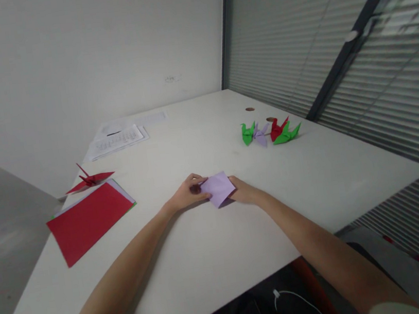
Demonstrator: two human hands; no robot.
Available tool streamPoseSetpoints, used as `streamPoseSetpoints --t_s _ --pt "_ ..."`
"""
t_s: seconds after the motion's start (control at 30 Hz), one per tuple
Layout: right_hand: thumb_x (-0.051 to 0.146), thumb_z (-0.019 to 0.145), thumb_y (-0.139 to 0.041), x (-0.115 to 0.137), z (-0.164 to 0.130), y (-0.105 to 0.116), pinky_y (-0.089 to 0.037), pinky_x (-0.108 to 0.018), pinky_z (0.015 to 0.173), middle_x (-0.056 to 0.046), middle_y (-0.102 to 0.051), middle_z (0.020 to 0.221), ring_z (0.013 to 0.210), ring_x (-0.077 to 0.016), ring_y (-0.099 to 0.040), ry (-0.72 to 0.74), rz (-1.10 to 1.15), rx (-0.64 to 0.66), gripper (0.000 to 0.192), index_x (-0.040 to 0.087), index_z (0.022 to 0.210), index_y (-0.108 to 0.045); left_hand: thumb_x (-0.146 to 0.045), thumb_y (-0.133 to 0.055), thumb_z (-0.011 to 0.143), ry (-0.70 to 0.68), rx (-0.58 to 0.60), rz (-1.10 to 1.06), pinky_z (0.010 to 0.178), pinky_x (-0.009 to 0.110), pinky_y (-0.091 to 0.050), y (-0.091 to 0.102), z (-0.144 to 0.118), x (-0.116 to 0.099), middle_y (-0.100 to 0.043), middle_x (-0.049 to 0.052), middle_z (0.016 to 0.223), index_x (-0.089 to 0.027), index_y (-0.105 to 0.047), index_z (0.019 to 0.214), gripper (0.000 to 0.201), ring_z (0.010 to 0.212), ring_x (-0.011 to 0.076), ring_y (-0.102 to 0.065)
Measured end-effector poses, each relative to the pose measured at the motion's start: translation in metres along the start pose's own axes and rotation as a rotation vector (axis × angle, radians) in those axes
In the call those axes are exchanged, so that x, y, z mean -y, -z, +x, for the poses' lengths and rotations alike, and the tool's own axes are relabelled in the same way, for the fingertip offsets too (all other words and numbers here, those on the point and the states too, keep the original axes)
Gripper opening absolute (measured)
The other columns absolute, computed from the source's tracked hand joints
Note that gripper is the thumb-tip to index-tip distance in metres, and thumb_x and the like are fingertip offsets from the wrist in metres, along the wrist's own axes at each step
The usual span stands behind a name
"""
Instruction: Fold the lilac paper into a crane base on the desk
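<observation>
A folded piece of light purple origami paper (219, 188), roughly square, is held between my two hands just above the white table. My left hand (189, 192) pinches its left corner, with the thumb below and the fingers above. At the right edge, my right hand (240, 190) has its fingers partly behind the paper, so they are hidden from view. The paper is tilted with one corner toward me.
A stack of coloured paper (91, 220), red on top, lies at left beside a red paper crane (90, 181). Several folded cranes (260, 134) stand at right near two table holes. Written sheets (117, 141) with a pen (113, 133) lie at back left.
</observation>
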State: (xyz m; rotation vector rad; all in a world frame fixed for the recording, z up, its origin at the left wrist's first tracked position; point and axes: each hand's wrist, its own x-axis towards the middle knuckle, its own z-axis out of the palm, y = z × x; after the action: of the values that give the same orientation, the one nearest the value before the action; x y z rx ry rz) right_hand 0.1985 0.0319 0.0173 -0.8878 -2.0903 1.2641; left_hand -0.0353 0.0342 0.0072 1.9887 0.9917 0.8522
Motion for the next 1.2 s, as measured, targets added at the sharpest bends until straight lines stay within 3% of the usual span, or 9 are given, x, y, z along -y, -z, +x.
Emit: streamPoseSetpoints --t_s 0.13,0.37,0.5,0.6,0.93,1.03,1.2 --pt "0.021 0.082 -0.059 0.004 0.000 -0.005 -0.052 -0.031 0.080 -0.003 -0.073 0.091 0.084 -0.0190 -0.065 0.042 -0.036 0.006 0.021 0.017 0.098 -0.071 -0.048 -0.077 0.072 -0.006 0.033 -0.002 0.071 0.028 -0.051 0.002 0.000 0.002 -0.055 0.008 0.109 -0.020 -0.065 0.120 0.058 0.080 0.0125 -0.057" --pt "0.001 0.072 -0.057 0.003 0.003 -0.007 -0.046 -0.038 0.100 -0.007 -0.071 0.109 0.107 -0.0239 -0.062 0.100 -0.343 -0.032 0.041 0.021 0.104 -0.072 -0.053 -0.073 0.076 -0.010 0.018 -0.009 0.071 0.029 -0.050 0.001 0.001 0.001 -0.056 0.008 0.106 -0.019 -0.067 0.117 0.054 0.079 0.0133 -0.057" --pt "0.006 0.076 -0.058 -0.004 0.004 -0.008 -0.049 -0.036 0.094 -0.009 -0.070 0.113 0.104 -0.0234 -0.063 0.035 -0.346 -0.084 0.038 0.018 0.110 -0.070 -0.055 -0.072 0.075 -0.008 -0.044 0.039 0.078 0.032 -0.051 -0.004 0.001 0.001 -0.057 0.010 0.108 -0.018 -0.066 0.119 0.057 0.088 0.0174 -0.059" --pt "0.005 0.075 -0.057 -0.008 0.006 -0.008 -0.050 -0.036 0.091 -0.008 -0.073 0.105 0.096 -0.0222 -0.065 0.032 -0.331 -0.107 0.035 0.017 0.105 -0.071 -0.055 -0.073 0.074 -0.041 -0.055 0.086 0.082 0.034 -0.050 -0.006 0.001 0.001 -0.057 0.011 0.109 -0.018 -0.063 0.124 0.064 0.093 0.0201 -0.059" --pt "0.010 0.080 -0.054 0.010 0.003 -0.012 -0.048 -0.034 0.091 -0.007 -0.072 0.105 0.099 -0.0217 -0.064 0.224 -0.348 -0.063 0.028 0.018 0.101 -0.071 -0.057 -0.077 0.068 -0.129 -0.006 0.287 0.090 0.035 -0.049 -0.007 -0.002 -0.006 -0.058 0.009 0.112 -0.018 -0.058 0.128 0.074 0.099 0.0228 -0.059" --pt "0.015 0.084 -0.053 0.012 0.003 -0.013 -0.048 -0.033 0.088 -0.009 -0.071 0.105 0.097 -0.0215 -0.063 0.254 -0.353 -0.088 0.022 0.016 0.098 -0.070 -0.058 -0.075 0.069 -0.157 -0.032 0.325 0.086 0.033 -0.049 -0.009 -0.001 -0.009 -0.059 0.009 0.108 -0.018 -0.060 0.123 0.069 0.096 0.0215 -0.059" --pt "0.026 0.091 -0.047 0.015 0.002 -0.009 -0.045 -0.029 0.072 -0.005 -0.068 0.077 0.072 -0.0164 -0.059 0.236 -0.352 -0.113 0.026 0.016 0.077 -0.066 -0.061 -0.071 0.072 -0.091 -0.119 0.323 0.067 0.027 -0.046 -0.016 0.000 -0.010 -0.059 0.005 0.090 -0.016 -0.065 0.107 0.057 0.076 0.0155 -0.056"
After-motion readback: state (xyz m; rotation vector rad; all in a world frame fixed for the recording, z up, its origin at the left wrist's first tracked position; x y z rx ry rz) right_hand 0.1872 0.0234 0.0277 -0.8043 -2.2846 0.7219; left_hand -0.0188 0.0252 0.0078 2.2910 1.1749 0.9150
